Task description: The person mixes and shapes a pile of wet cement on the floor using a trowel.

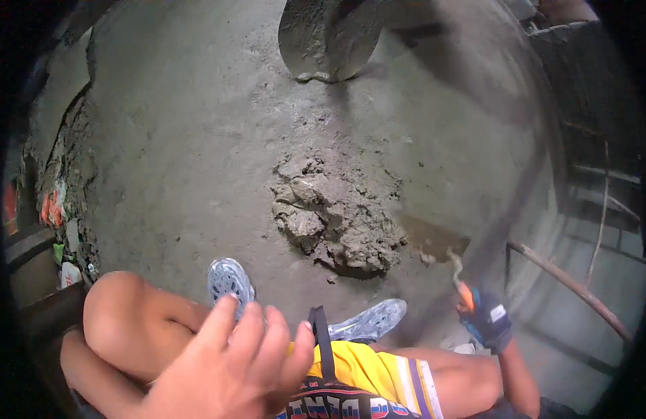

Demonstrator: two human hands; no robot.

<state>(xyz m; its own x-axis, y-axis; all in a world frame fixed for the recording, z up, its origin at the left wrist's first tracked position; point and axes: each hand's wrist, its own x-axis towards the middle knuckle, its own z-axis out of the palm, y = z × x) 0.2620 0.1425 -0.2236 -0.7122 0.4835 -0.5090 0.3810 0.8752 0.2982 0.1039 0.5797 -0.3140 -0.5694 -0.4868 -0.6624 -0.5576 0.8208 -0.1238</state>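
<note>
My left hand (232, 356) is bare and hovers above my lap, its fingers stretched and a little apart, holding nothing. On the right side, my right hand (487, 321) wears a dark glove and is closed round the orange handle of a trowel (438, 241). The trowel's flat blade lies low, beside the right edge of a lumpy heap of wet grey mortar (337, 213). At the top, a mortar-coated shovel blade (326, 42) points down toward the heap; its handle is out of sight.
Smooth grey mortar covers the floor (176, 140) around the heap. My feet in grey clogs (231, 281) stand just in front of it. Rubble and scraps (54, 206) line the left edge. At the right, a wooden pole (571, 290) slants beside a ledge.
</note>
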